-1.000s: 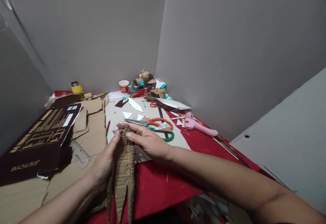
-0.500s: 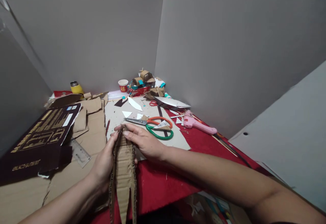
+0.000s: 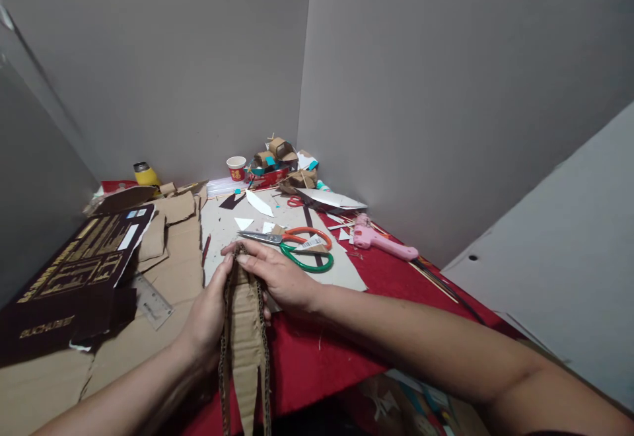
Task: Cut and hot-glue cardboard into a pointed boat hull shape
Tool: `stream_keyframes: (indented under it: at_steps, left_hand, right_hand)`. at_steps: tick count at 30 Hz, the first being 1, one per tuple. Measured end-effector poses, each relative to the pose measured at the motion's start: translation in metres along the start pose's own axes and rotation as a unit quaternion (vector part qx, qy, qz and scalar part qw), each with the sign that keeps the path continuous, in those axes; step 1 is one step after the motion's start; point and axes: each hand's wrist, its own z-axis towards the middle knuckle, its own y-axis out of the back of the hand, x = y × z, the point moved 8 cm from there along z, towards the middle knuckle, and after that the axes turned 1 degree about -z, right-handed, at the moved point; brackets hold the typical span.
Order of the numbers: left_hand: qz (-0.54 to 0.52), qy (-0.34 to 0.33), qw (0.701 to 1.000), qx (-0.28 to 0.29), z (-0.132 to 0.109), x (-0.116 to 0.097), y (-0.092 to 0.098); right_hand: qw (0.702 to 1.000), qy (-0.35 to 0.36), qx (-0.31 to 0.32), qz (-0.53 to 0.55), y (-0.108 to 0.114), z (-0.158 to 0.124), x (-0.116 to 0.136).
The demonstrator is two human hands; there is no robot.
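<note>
A long folded cardboard piece with ragged corrugated edges is held upright over the table's front edge, its narrow end pointing away from me. My left hand grips its left side, thumb near the far tip. My right hand pinches the same tip from the right, thumb on top and fingers wrapped behind. Some fingers of both hands are hidden by the cardboard. Just beyond my right hand lie scissors with one orange and one green handle, a barcoded scrap on them.
On the grey board lie white paper scraps. A pink glue gun rests on red cloth at right. A dark printed box panel, a clear ruler and cardboard sheets lie left. A paper cup and yellow bottle stand behind.
The view has shifted slightly, so the table things sit a little further left. Both hands keep the same grip; the cardboard's near end has swung slightly to the right.
</note>
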Motion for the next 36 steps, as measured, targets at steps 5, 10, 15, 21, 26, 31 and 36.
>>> stream_keyframes:
  at_steps: [5, 10, 15, 21, 26, 31, 36]
  left_hand:
    - [-0.04, -0.024, 0.999, 0.0, 0.004, -0.004, -0.008]
    - [-0.091, -0.039, 0.995, 0.032, 0.012, -0.002, -0.014]
    - [-0.124, -0.048, 0.989, 0.071, 0.009, -0.011, -0.024]
    - [-0.108, 0.056, 0.988, 0.09, 0.003, 0.004, -0.022]
    - [-0.101, 0.054, 0.987, 0.112, 0.003, 0.011, -0.018]
    - [-0.133, -0.046, 0.983, 0.116, 0.006, -0.003, -0.021]
    - [-0.094, -0.151, 0.981, 0.082, 0.019, -0.006, -0.002]
  right_hand:
    - [1.0, -0.003, -0.026, -0.001, 0.006, 0.001, -0.003]
    - [0.996, 0.028, -0.079, -0.032, 0.016, 0.005, 0.0]
    - [0.989, 0.049, -0.129, -0.051, 0.024, 0.008, 0.007]
    - [0.98, 0.077, -0.174, -0.062, 0.038, 0.013, 0.01]
    - [0.975, 0.096, -0.188, -0.069, 0.041, 0.015, 0.013]
    - [0.976, 0.117, -0.155, -0.094, 0.031, 0.014, 0.016]
    - [0.973, 0.129, -0.141, -0.13, 0.023, 0.009, 0.018]
